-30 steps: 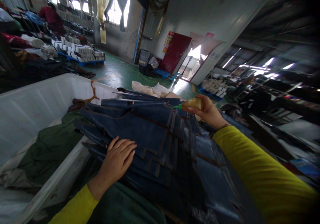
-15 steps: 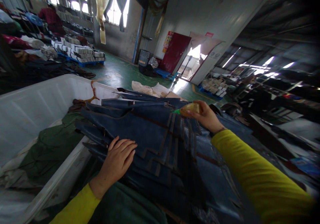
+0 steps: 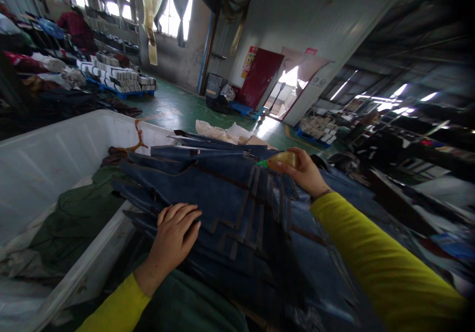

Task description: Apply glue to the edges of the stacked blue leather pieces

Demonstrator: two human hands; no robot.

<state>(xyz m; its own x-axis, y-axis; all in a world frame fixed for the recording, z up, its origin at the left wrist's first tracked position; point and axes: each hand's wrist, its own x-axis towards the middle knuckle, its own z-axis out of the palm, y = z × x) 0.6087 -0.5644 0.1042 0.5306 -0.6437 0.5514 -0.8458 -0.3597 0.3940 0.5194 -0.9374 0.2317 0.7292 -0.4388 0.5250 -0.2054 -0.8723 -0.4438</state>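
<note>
My right hand (image 3: 308, 171) is wrapped round a yellowish squeeze bottle (image 3: 280, 162) with a green nozzle. The bottle lies tipped on its side, and its nozzle points left at the upper edges of the dark blue leather-like pieces (image 3: 215, 188). These pieces lie fanned in an overlapping stack, with brownish strips showing along their stepped edges. My left hand (image 3: 178, 230) rests on the near left part of the stack, palm down, fingers stretched out and holding nothing. Whether the nozzle tip touches a piece I cannot tell.
A white plastic bin (image 3: 67, 159) with dark green cloth (image 3: 74, 218) inside stands at the left. Beyond the stack are crumpled brown paper (image 3: 222, 133) and green floor. A person (image 3: 77, 30) works far back left, near white bundles (image 3: 115, 74) on a blue pallet.
My left hand has shifted very slightly left on the stack. The bottle in my right hand stays almost in the same place, its nozzle a touch higher.
</note>
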